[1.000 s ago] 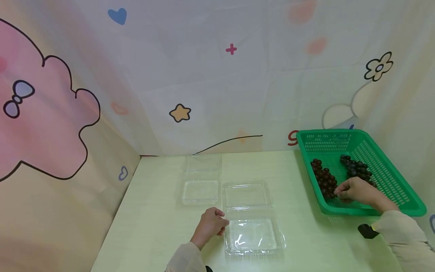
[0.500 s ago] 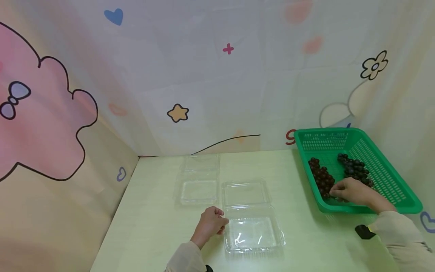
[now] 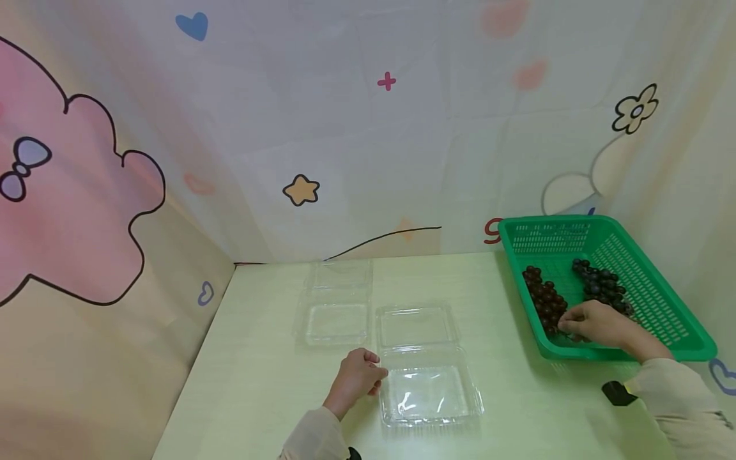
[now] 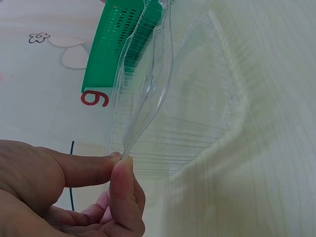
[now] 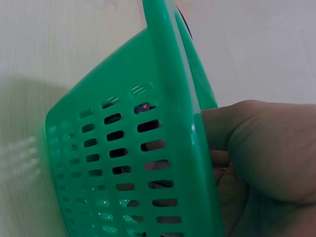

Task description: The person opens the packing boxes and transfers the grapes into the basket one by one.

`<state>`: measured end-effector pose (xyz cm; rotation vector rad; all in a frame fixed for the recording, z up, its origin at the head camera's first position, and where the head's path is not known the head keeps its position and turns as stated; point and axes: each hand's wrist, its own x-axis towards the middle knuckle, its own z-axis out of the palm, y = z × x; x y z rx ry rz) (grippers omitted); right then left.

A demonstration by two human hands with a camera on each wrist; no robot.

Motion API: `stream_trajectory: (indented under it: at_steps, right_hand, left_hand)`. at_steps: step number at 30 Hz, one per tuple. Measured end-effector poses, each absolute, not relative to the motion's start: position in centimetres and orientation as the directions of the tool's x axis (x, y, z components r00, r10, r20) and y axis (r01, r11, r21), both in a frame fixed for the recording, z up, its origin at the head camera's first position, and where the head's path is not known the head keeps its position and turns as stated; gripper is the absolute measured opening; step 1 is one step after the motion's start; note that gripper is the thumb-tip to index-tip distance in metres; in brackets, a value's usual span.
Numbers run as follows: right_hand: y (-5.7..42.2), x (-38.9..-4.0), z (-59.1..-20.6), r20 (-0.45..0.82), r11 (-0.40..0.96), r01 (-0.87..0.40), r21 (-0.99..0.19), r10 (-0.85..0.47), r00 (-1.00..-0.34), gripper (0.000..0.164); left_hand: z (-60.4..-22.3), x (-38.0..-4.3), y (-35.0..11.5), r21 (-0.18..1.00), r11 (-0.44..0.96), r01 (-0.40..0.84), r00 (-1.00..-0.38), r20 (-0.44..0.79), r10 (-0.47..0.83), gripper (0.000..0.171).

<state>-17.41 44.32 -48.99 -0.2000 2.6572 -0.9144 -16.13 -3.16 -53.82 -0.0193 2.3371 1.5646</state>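
My left hand (image 3: 354,378) pinches the rim of a clear plastic clamshell container (image 3: 428,396) between thumb and forefinger. In the left wrist view that container (image 4: 192,123) lies open on the table. My right hand (image 3: 598,324) reaches over the near side of a green plastic basket (image 3: 661,275). Its fingertips pinch at the near end of a bunch of dark red grapes (image 3: 546,300). A bunch of black grapes (image 3: 600,281) lies to the right, partly behind that hand. In the right wrist view, the basket wall (image 5: 123,148) hides most of the fingers.
A second open clamshell (image 3: 336,322) lies farther back on the left of the pale table (image 3: 247,383). A printed curtain (image 3: 356,134) hangs behind the table. The basket stands at the back right, close to the curtain.
The head view has shifted slightly. Both hands keep nearly the same position, the left at the clamshell rim and the right at the red grapes; nothing has visibly been lifted.
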Motion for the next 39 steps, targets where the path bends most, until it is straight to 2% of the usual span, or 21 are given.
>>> stream_trajectory:
  at_steps: [13,39]
  right_hand:
    - [44.4,-16.8,-49.1,-0.209,0.805,-0.072,-0.589,-0.238,-0.948,0.034]
    - [42.6,-14.2,-47.9,-0.072,0.878,-0.142,-0.458,-0.196,-0.978,0.026]
  left_hand:
    - [-53.9,-16.1,-2.8,0.905,0.382,-0.188,-0.949,-0.267,0.167,0.020]
    - [-54.1,-18.4,-1.3,0.876,0.448,-0.180,-0.962,-0.252,0.106,0.021]
